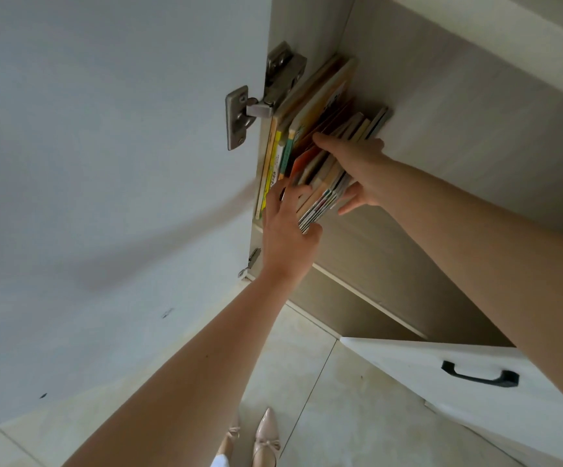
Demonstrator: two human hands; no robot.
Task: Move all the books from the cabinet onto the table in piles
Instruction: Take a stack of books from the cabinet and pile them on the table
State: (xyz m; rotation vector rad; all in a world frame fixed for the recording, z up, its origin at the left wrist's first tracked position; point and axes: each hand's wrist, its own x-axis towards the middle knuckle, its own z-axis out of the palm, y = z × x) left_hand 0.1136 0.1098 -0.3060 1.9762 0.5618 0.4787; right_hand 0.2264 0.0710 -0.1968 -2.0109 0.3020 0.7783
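Observed: a row of books stands on a shelf (357, 251) inside the open cabinet (441, 136), at about eleven o'clock from frame centre, hard against the hinge-side wall. Nearest that wall stand the taller hardbacks (310, 106); at their three o'clock side a bundle of thin paperbacks (320, 193) leans outward, spines fanned and uneven. The left hand (286, 230) reaches up from six o'clock, its fingers curled round the near lower edge of the bundle, thumb beneath. The right hand (357, 163) comes in from four o'clock, its thumb pressed along the top of the bundle; its other fingers lie spread behind the far side, so the bundle sits between thumb and fingers. Both hands thus grasp the same bundle; it has not left the shelf. Assessment: the thin volumes are light singly but floppy and smooth-covered, liable to slide apart if squeezed only at one corner. A hold on both faces, with a palm under the bottom edges, looks soundest. The hardbacks appear stiff and heavier, better taken by the spines. The table is not in view. Also noted: cabinet door (104, 163) with steel hinge (256, 106), a drawer front with black handle (479, 375) at four o'clock, tiled floor (307, 382), pointed shoes (266, 439) at six o'clock.
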